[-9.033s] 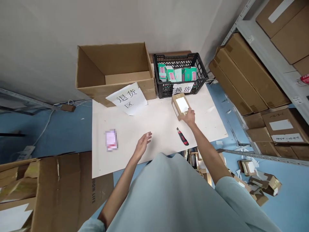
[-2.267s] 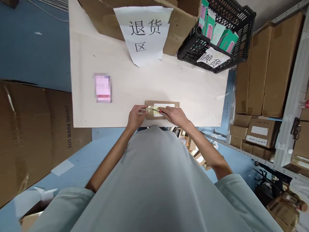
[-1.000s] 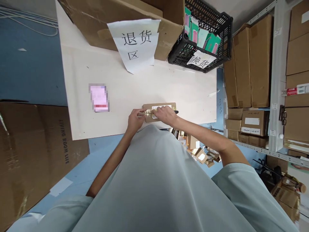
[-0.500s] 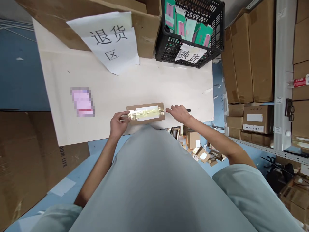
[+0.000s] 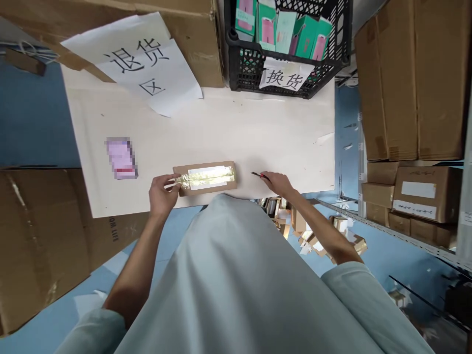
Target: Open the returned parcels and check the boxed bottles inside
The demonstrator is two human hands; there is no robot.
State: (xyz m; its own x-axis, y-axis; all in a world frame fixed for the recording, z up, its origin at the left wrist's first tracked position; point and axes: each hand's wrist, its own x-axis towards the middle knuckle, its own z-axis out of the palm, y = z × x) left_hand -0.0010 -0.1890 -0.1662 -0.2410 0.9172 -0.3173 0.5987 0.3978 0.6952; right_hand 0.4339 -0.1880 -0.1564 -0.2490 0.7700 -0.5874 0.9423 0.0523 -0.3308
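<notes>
A small cardboard box point(image 5: 206, 191) lies at the near edge of the white table, with shiny tape and a white label across its top. A lengthwise line runs along the tape. My left hand point(image 5: 164, 193) grips the box's left end, fingers on top. To the right of the box, my right hand point(image 5: 278, 184) is closed around a box cutter point(image 5: 261, 175), whose dark tip points left, apart from the box. Most of the cutter's handle is hidden in the hand.
On the white table point(image 5: 221, 128) lies a blurred pinkish phone-like item point(image 5: 121, 158) at left. A large carton point(image 5: 195, 49) with a paper sign point(image 5: 165, 73) and a black crate point(image 5: 239, 69) of green boxes stand at the back. Cartons point(image 5: 391, 88) fill the right shelf.
My right hand has drawn the box cutter away from the box's right end, and its tip now shows. The box and my left hand have shifted slightly left in view; the camera has turned too.
</notes>
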